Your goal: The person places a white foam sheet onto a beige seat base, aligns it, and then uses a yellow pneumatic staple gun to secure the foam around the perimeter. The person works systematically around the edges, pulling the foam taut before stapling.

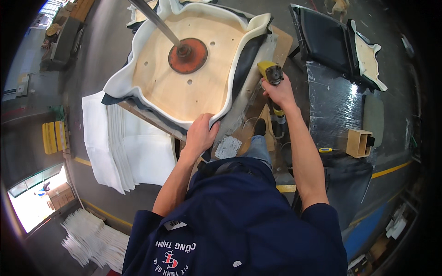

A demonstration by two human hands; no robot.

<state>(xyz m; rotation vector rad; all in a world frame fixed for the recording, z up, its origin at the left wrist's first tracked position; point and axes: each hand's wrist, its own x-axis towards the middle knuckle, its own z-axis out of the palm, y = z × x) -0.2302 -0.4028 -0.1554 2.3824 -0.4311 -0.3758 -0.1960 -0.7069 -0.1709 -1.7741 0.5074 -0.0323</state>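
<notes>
A wooden seat panel (161, 89) lies face up on a stand, with white foam (235, 46) curling up round its rim and dark cover material (246, 57) outside the foam. A round red press plate (195, 57) on a metal rod bears down on the panel's middle. My left hand (201, 133) grips the near edge of the foam and cover, fingers bent over it. To the right of the seat, my right hand (280, 92) is wrapped round a yellow and black staple gun (270, 72), held apart from the seat.
White foam sheets (147, 149) are stacked below left of the seat. On the right, a plastic-wrapped surface (334, 106) carries black upholstered seats (322, 39), a small wooden box (358, 143) and a yellow screwdriver (325, 150). More white sheets (94, 237) lie at lower left.
</notes>
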